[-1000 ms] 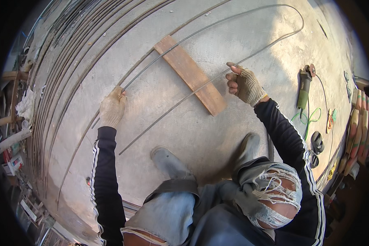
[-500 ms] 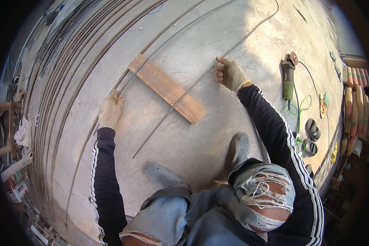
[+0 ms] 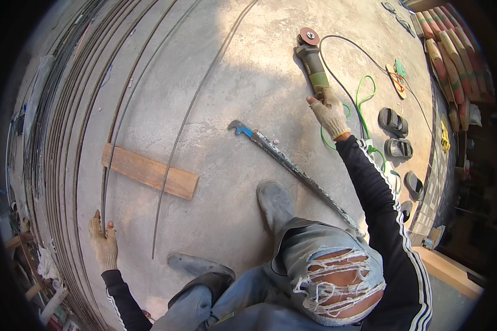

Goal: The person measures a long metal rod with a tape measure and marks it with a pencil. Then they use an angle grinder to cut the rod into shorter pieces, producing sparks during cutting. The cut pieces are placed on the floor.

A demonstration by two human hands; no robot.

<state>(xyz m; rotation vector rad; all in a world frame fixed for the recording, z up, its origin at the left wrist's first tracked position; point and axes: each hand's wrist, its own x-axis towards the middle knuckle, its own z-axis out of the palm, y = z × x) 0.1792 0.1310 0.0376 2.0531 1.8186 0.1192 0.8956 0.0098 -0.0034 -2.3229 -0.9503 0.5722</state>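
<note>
My left hand [image 3: 103,243], in a knitted work glove with bare fingertips, is low at the left. Its thumb and a finger are spread either side of the near end of a thin steel rod [image 3: 107,176], which touches the glove. My gloved right hand [image 3: 329,113] is at the green rear end of an angle grinder [image 3: 313,63], closed around it; the curled fingers are partly hidden. The grinder lies on the floor, its reddish disc at the far end. Another steel rod [image 3: 185,121] crosses a wooden plank [image 3: 149,170] between my hands.
Many long rods [image 3: 66,127] lie along the left side. A metal bar with a blue hooked head [image 3: 292,165] lies beside my right boot [image 3: 274,201]. Green cord [image 3: 359,99], dark sandals [image 3: 392,122] and an orange flip-flop [image 3: 396,83] are at the right. Stacked sacks [image 3: 450,60] stand beyond.
My view has swung right. My right hand has left the steel rod and reached the angle grinder. My left hand has slid to the rod's near end, its fingers spreading. The hooked bar has come into view.
</note>
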